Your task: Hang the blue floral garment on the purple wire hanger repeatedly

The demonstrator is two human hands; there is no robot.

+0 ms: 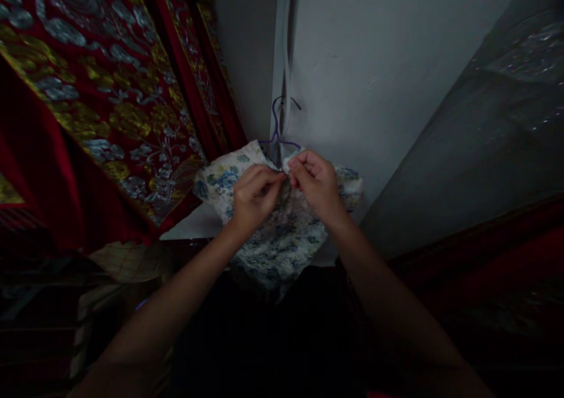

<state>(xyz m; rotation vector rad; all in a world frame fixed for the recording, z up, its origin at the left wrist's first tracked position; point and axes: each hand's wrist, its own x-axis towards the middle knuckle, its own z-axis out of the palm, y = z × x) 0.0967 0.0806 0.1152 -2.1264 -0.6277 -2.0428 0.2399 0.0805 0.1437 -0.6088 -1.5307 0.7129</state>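
A small white garment [282, 239] with a blue flower print hangs on a purple wire hanger [277, 129] against the pale wall. My left hand [254, 195] pinches the garment's neckline at its left side, fingers closed on the cloth. My right hand [315, 184] pinches the neckline just to the right, fingers curled on the fabric. The two hands almost touch under the hanger's hook. What the hook hangs from is hidden behind a white strip on the wall.
A red curtain [101, 93] with gold and silver embroidery hangs at the left. A grey shiny surface [484, 140] slants along the right. Dark red furniture [484, 280] lies below it. The lower part of the view is in deep shadow.
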